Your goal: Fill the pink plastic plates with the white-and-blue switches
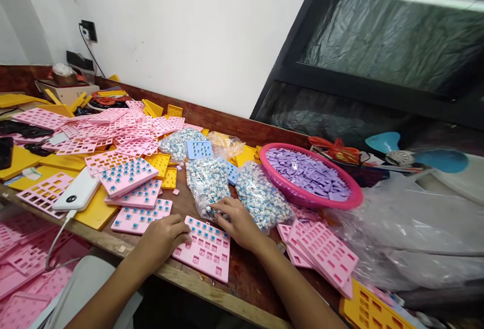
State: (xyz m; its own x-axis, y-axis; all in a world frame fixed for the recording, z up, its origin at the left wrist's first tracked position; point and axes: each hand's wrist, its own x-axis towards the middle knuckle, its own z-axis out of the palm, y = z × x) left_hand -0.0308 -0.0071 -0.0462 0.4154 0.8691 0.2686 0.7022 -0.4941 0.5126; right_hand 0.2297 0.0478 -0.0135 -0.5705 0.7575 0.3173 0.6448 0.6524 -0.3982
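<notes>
A pink board (207,256) lies at the table's front edge, its upper rows filled with blue-topped key switches and its lower square holes bare. My left hand (164,240) is closed over the board's left edge, fingers curled on it. At the mouth of a clear bag of white-and-blue key switches (206,180) is my right hand (239,222), fingers bent together; what they pinch is too small to make out. Another bag of key switches (260,195) lies just beyond that hand. Left of the board are stacked pink boards (128,175) with blue switches fitted.
A pink basket (269,180) of purple pieces stands at the right, with pink boards (327,251) below it. A white power bank (78,190) with a cable lies at the left near pink plates (124,129). Crumpled plastic (401,223) covers the right side.
</notes>
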